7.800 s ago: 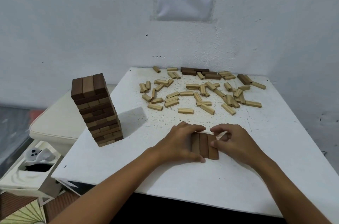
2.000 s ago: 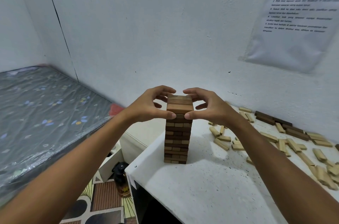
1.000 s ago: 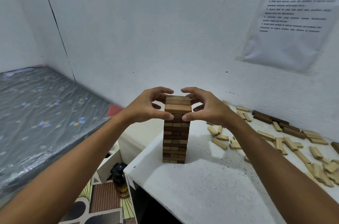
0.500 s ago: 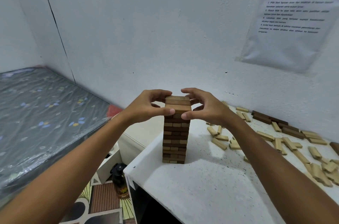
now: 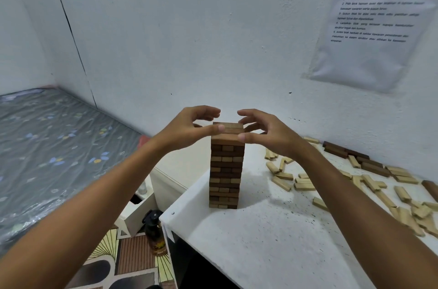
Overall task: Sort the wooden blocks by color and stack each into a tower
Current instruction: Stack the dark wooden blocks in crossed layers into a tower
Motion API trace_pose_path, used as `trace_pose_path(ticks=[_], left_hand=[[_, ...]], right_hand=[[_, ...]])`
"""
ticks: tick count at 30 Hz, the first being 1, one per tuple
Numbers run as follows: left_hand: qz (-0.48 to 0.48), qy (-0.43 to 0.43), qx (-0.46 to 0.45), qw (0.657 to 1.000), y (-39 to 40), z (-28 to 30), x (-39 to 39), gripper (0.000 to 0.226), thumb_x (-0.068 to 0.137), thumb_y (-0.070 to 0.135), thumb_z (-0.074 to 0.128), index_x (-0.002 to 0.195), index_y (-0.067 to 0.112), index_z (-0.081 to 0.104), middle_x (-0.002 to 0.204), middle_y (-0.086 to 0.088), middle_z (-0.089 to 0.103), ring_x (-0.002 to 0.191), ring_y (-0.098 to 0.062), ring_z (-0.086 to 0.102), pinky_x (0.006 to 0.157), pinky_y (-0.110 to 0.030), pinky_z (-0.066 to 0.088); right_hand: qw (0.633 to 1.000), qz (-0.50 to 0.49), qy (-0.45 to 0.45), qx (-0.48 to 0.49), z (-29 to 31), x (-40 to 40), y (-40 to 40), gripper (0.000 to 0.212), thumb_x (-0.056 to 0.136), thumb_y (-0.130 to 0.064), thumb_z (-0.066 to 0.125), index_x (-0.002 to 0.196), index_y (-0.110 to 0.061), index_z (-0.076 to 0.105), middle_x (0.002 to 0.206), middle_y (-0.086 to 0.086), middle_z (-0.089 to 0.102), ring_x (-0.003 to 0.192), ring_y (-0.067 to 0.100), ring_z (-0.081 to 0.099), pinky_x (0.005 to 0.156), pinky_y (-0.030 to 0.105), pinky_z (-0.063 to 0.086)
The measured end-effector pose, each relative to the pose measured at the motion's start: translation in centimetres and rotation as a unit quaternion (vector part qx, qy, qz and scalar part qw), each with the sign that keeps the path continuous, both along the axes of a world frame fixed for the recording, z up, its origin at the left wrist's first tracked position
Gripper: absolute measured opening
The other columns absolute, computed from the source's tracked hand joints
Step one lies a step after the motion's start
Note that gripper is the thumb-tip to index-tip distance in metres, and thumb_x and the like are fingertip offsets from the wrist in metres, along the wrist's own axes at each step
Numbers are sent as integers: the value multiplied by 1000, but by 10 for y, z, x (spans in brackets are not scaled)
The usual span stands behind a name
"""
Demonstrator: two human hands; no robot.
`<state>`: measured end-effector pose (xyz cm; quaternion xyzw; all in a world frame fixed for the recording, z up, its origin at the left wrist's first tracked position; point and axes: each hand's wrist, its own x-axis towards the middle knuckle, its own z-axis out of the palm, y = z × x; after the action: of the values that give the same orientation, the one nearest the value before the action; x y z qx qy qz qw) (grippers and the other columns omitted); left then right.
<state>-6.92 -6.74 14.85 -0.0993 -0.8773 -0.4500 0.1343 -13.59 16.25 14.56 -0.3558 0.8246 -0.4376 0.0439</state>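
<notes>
A tall tower of brown blocks stands near the left corner of the white table. My left hand and my right hand flank its top. Each thumb tip touches the front of the upper layers. The index fingers arch above the tower's top without touching it. Some right fingers lie against the top layer's right side; the left ones there are hidden. Loose light blocks lie scattered on the right of the table. A few dark blocks lie by the wall.
The tower stands close to the table's left edge. Below that edge are a white cabinet, a dark bottle and a patterned floor mat. A grey mattress lies on the left. A printed sheet hangs on the wall.
My index fingers have lifted off the tower's top and spread upward; half a second ago both hands pressed the top layer. The tower has not moved.
</notes>
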Motion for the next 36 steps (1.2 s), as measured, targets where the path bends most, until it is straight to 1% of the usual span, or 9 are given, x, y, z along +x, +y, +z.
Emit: trace_pose_path(ticks=[5,7,10,15,19,23,28,32,36], left_hand=[[2,33,-54,998,16,29,-4,66,74,61,65,126,20,61,122,9,63,115,-5,58,98,-33,50],[-12,42,-87,995,27,42,-6,69,73,64,63,126,21,61,121,9,63,113,-5,58,97,-32,50],[-40,62,-120,990,52,59,-11,59,82,52,70,128,18,60,123,6,63,114,-7,58,98,-29,48],[-122,85,-153,977,111,78,-21,53,86,41,70,130,14,59,124,3,63,112,-8,58,84,-10,44],[-183,75,-175,964,162,80,-30,54,86,39,71,130,11,58,123,-1,64,109,-10,60,74,-1,43],[-229,53,-187,954,209,72,-36,54,85,38,72,130,11,58,123,-6,65,108,-12,60,79,-8,44],[-268,19,-189,944,258,51,-46,56,83,39,74,129,12,59,122,-8,65,108,-16,61,91,-26,49],[-285,-10,-189,940,283,27,-60,57,82,40,74,129,12,58,123,-7,64,109,-17,60,91,-27,49],[-290,-33,-177,940,302,3,-77,54,83,39,74,127,11,60,120,-5,66,108,-18,61,93,-29,50]], right_hand=[[999,-28,3,-20,17,5,16,65,81,-63,61,136,-30,50,121,-8,60,109,10,61,92,36,54],[998,-52,12,-25,24,9,27,57,86,-57,56,135,-28,51,117,-9,60,109,11,60,91,36,54],[996,-87,27,-22,33,14,50,46,92,-49,57,133,-27,53,115,-10,61,109,11,60,91,37,54],[988,-144,48,4,46,28,101,50,89,-49,63,133,-27,54,121,-5,62,107,9,62,93,41,54],[978,-200,55,29,52,42,147,50,88,-48,65,132,-26,54,121,-3,62,107,10,62,94,40,53],[966,-250,48,40,53,57,191,50,87,-45,68,131,-24,55,122,-1,62,105,12,63,92,38,53],[951,-306,27,42,42,70,239,46,85,-43,70,127,-27,58,117,-5,63,103,11,63,90,37,54],[938,-343,9,49,28,72,266,43,86,-37,70,126,-23,59,116,-3,62,103,13,62,87,34,52],[930,-364,-16,44,7,61,287,40,87,-35,70,123,-23,60,113,-3,62,99,12,63,74,26,49]])
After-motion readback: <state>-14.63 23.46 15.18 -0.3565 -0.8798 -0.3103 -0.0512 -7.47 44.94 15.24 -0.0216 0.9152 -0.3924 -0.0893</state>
